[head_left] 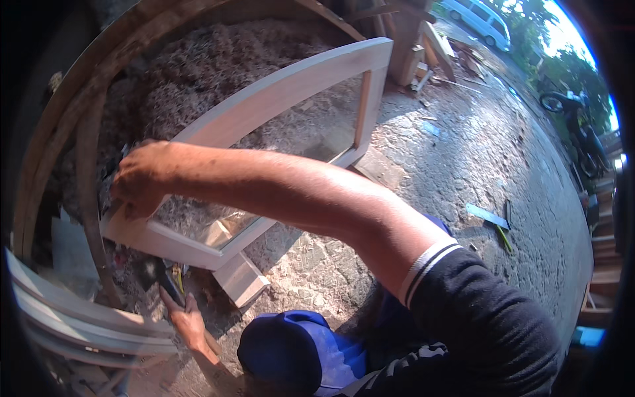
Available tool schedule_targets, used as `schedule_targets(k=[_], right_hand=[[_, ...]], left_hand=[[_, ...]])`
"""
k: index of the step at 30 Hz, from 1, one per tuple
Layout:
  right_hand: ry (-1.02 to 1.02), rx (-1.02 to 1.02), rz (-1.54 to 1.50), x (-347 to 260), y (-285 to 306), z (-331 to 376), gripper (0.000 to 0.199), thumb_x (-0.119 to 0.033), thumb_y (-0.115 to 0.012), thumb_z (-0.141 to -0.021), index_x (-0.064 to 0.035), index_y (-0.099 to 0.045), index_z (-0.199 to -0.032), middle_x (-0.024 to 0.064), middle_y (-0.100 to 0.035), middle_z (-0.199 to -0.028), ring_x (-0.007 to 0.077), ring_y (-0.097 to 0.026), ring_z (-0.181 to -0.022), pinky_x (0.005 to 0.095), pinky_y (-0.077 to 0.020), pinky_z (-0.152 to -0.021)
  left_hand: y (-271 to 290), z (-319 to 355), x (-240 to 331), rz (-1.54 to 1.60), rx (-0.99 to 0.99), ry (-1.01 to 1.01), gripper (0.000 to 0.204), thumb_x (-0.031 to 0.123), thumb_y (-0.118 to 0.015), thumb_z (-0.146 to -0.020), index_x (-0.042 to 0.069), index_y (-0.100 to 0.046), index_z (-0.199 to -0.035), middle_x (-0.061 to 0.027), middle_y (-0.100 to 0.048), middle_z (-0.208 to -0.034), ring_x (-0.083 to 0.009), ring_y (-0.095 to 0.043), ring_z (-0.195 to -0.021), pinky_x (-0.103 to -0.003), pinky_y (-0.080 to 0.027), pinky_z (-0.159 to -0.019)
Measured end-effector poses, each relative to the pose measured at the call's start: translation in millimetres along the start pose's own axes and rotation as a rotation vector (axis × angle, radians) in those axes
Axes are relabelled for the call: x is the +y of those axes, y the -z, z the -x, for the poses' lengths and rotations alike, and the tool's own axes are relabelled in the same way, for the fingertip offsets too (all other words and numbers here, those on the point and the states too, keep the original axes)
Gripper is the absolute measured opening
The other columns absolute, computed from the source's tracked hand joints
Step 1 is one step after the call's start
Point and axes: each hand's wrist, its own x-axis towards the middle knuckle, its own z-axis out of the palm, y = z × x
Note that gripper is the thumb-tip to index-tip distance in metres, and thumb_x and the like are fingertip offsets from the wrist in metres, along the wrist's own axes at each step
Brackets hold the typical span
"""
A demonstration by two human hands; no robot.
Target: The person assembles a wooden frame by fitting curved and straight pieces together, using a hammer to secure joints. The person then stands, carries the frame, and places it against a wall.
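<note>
A pale wooden frame (205, 126) with a curved upper edge and a glass-like pane stands tilted across the view's middle. Small wood blocks (239, 278) lie under its lower edge. My right arm reaches across it, and my right hand (142, 177) is closed round its left end; some fingertips are hidden. Below that corner, my left hand (187, 321) grips a dark, long tool (170, 288) whose exact kind I cannot make out. Something thin and yellow shows beside the tool.
Curved wooden pieces (79, 324) are stacked at the lower left. Wood shavings (198, 73) heap behind the frame. On the rough floor at right lie a flat metal blade (487, 216) and a yellow-green handled tool (504, 238). A motorcycle (579, 126) and white van (479, 23) stand beyond.
</note>
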Motion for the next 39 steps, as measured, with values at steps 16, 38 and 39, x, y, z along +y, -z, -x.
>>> schedule_targets(k=[16, 38, 39], right_hand=[[-0.05, 0.112, 0.226, 39.7, 5.3, 62.2, 0.046, -0.058, -0.066, -0.086, -0.0238, -0.073, -0.116, 0.0052, -0.076, -0.108, 0.0247, -0.073, -0.103, 0.0434, -0.0571, -0.086], [-0.239, 0.336, 0.158, 86.6, 7.4, 110.4, 0.047, -0.057, -0.075, -0.078, -0.0163, -0.076, -0.102, 0.0097, -0.076, -0.088, 0.0308, -0.074, -0.093, 0.0472, -0.0536, -0.083], [-0.211, 0.383, 0.16, 88.0, 5.6, 111.7, 0.047, -0.057, -0.075, -0.078, -0.0155, -0.076, -0.101, 0.0097, -0.076, -0.087, 0.0306, -0.074, -0.092, 0.0463, -0.054, -0.082]], left_hand=[[-56.4, -9.3, -67.2, -0.466, -0.036, -0.512, 0.071, 0.025, -0.077, -0.091, -0.004, -0.044, -0.147, -0.023, -0.062, -0.135, -0.0378, -0.062, -0.12, -0.044, -0.05, -0.1], [-33.2, 31.1, -94.7, -0.764, 0.059, -0.325, 0.062, 0.022, -0.067, -0.096, 0.005, -0.045, -0.151, -0.0211, -0.06, -0.138, -0.034, -0.056, -0.129, -0.047, -0.044, -0.103], [-26.0, 32.6, -84.7, -0.815, 0.144, -0.356, 0.061, 0.022, -0.067, -0.097, 0.005, -0.045, -0.152, -0.021, -0.059, -0.138, -0.0339, -0.056, -0.129, -0.047, -0.044, -0.103]])
